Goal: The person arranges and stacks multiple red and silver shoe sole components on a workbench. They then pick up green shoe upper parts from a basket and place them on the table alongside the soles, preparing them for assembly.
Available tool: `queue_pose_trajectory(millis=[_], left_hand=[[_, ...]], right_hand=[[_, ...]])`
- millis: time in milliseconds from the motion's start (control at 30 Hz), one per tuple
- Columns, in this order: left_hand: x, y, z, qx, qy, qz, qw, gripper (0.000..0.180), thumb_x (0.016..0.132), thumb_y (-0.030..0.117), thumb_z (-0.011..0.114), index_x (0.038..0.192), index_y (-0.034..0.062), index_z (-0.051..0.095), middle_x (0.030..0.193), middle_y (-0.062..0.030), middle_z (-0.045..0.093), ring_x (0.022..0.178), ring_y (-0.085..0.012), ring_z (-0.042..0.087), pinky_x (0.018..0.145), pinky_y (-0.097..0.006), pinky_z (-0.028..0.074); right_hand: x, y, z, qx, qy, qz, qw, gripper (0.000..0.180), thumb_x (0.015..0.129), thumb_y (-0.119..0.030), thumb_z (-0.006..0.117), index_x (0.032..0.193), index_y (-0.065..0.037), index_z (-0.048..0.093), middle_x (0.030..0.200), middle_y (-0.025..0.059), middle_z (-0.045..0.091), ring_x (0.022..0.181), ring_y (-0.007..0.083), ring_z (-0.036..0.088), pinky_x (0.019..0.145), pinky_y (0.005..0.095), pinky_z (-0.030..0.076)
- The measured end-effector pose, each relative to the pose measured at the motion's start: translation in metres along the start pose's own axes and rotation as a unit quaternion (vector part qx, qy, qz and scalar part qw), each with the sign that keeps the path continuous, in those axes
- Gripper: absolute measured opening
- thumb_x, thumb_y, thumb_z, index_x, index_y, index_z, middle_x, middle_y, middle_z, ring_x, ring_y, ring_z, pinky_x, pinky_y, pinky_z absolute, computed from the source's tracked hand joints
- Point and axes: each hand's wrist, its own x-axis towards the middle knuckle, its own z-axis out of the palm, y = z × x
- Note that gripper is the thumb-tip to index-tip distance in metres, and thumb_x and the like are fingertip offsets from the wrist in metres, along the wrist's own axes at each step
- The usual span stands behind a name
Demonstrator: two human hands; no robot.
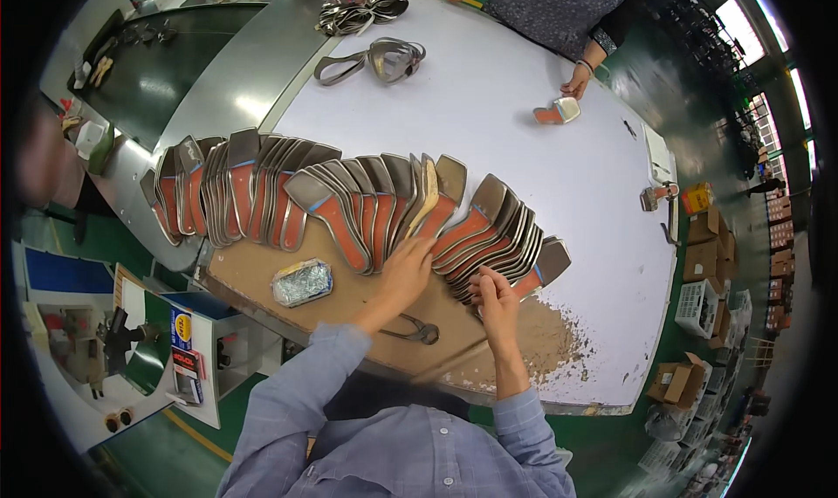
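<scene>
A curved row of overlapping shoe insoles (375, 201) with dark ends, orange-red faces and pale edges lies across the table. My left hand (406, 275) rests against the middle of the row, its fingers stretched out. Just beyond its fingertips, a tan strip (424, 203) stands up between the insoles. At the row's right portion, my right hand (498, 310) is closed in a pinch; whatever is between the fingers is hidden. Below the hands lies a pair of pincers (417, 330). A blurred thin stick (449, 364) slants by my right wrist.
A clear-wrapped block (302, 282) lies on the brown board (240, 271), left of my hands. Crumbs (567, 345) scatter at right. Across the white table (489, 70), a co-worker's hand (576, 81) holds an orange-and-silver piece (557, 111). Bundled straps (362, 9) lie at the back.
</scene>
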Motion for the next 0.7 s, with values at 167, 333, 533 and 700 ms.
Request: queue_pose_trajectory(millis=[167,333,533,700], left_hand=[[0.032,-0.010,0.024,0.188,0.021,0.123,0.974,0.037,0.085,0.009,0.070,0.121,0.0022,0.067,0.136,-0.0165,0.058,0.135,-0.0342,0.047,0.107,-0.050,0.039],[0.034,-0.013,0.037,0.270,0.006,0.127,0.954,0.040,0.084,0.012,0.071,0.123,0.0025,0.066,0.139,-0.0163,0.056,0.141,-0.0334,0.041,0.111,-0.052,0.034],[0.035,-0.006,0.058,0.166,-0.053,0.113,0.978,0.044,0.084,0.011,0.071,0.126,0.0023,0.063,0.128,-0.0092,0.062,0.127,-0.0286,0.053,0.101,-0.043,0.043],[0.035,-0.016,0.064,0.136,-0.070,0.064,0.986,0.044,0.083,0.012,0.073,0.126,0.0060,0.064,0.127,-0.0106,0.062,0.127,-0.0295,0.053,0.100,-0.043,0.044]], right_hand=[[0.036,0.034,-0.004,-0.108,0.015,-0.069,0.992,0.035,0.102,-0.020,0.061,0.125,0.006,0.064,0.105,0.0107,0.072,0.097,0.0147,0.066,0.085,0.0283,0.051],[0.064,0.030,-0.001,-0.184,0.068,-0.103,0.975,0.037,0.101,-0.019,0.060,0.127,0.007,0.060,0.113,0.0181,0.071,0.101,0.0228,0.069,0.089,0.0338,0.053],[0.124,0.015,0.002,-0.261,0.149,-0.114,0.947,0.044,0.100,-0.021,0.062,0.131,0.009,0.055,0.110,0.0207,0.070,0.098,0.0282,0.070,0.087,0.0369,0.054],[0.155,0.008,0.003,-0.401,0.128,-0.047,0.906,0.035,0.096,-0.023,0.064,0.123,0.001,0.064,0.095,0.0159,0.073,0.093,0.0257,0.071,0.082,0.0363,0.053]])
